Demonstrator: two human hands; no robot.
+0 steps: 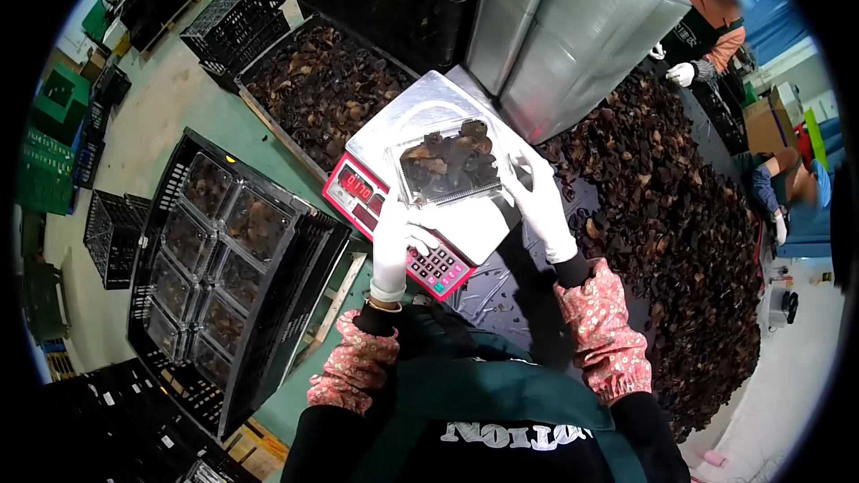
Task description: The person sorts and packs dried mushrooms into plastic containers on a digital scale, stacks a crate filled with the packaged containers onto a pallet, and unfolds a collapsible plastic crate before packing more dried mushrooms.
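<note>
A clear plastic box (pixel 447 161) of dark dried pieces, which look like fungus, is over the metal plate of a red digital scale (pixel 428 270). Its display glows red. White gloves cover both hands. My left hand (pixel 398 237) is at the box's near left corner, above the keypad, with its fingers partly curled. At the right side of the box, my right hand (pixel 535 195) has thumb and fingers on its edge. Whether the box rests on the plate or is slightly raised, I cannot tell.
A black crate (pixel 255 340) of filled clear boxes stands at the left. Behind the scale are a tray (pixel 327 94) of dark pieces and stacked clear containers (pixel 573 36). A large heap (pixel 662 241) spreads right. Two people (pixel 716 18) work at the upper right.
</note>
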